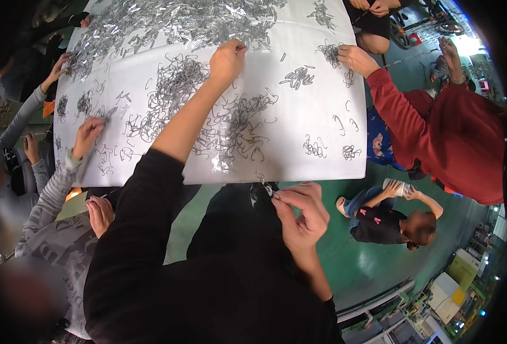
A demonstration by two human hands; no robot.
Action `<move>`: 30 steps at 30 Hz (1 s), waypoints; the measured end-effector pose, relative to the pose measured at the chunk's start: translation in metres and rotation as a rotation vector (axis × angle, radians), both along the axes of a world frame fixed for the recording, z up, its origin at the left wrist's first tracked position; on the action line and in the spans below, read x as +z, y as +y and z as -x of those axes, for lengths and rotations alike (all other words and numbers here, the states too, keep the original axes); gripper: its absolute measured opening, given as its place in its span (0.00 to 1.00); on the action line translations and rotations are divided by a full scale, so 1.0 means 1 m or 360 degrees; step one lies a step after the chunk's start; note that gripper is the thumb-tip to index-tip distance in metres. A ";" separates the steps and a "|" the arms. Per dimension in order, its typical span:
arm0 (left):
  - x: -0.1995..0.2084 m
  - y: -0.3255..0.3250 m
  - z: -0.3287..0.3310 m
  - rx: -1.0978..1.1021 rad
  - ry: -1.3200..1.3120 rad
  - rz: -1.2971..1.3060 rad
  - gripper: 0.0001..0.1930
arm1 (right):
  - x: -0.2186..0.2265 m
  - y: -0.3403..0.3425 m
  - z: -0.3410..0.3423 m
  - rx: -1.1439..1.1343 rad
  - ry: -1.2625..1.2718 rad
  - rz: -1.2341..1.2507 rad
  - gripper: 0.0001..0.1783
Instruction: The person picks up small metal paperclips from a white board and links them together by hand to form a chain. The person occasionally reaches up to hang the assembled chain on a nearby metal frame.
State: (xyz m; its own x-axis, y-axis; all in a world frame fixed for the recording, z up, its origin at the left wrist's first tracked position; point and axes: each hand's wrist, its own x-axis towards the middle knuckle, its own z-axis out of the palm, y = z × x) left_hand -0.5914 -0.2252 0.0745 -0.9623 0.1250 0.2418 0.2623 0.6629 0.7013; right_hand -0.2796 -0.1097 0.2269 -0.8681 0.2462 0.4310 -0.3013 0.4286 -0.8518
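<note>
My left hand [227, 62] reaches across the white table, its fingers pinched together at the near edge of a wide heap of small silver metal strips [190, 23]. Whatever lies between those fingertips is too small to make out. Below that forearm spreads a tangled pile of thin dark wire hooks [239, 123]. Close to my body, just off the table's near edge, my right hand [304, 215] is closed in a pinch on a small shiny metal piece [266, 186]. Its exact shape is unclear.
Co-workers' hands [354, 59] work at the right and left sides of the white table [299, 163]. A small group of strips [298, 77] and several hook clusters [315, 146] lie on it. A person [385, 223] crouches on the green floor, holding a white cylindrical object [400, 188].
</note>
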 end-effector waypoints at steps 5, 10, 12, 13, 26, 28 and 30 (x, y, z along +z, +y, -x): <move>0.084 -0.049 -0.125 -0.0182 -0.0553 -0.0781 0.07 | -0.010 -0.025 0.007 0.0021 0.0047 -0.0059 0.11; 0.155 -0.077 -0.229 -0.0194 -0.0722 -0.1378 0.07 | -0.008 -0.049 0.012 0.0037 0.0086 -0.0093 0.08; 0.169 -0.086 -0.248 -0.0190 -0.0688 -0.1433 0.07 | -0.006 -0.058 0.014 0.0058 0.0113 -0.0108 0.07; 0.173 -0.091 -0.254 -0.0188 -0.0679 -0.1435 0.08 | -0.006 -0.061 0.016 0.0087 0.0132 -0.0118 0.07; 0.187 -0.120 -0.270 0.0123 -0.0263 -0.0993 0.07 | 0.003 -0.093 0.039 0.0321 0.0277 -0.0196 0.06; 0.188 -0.122 -0.269 0.0138 -0.0284 -0.0986 0.07 | 0.004 -0.092 0.046 0.0360 0.0297 -0.0215 0.06; 0.185 -0.119 -0.262 0.0189 -0.0128 -0.1028 0.07 | 0.003 -0.092 0.054 0.0395 0.0325 -0.0228 0.06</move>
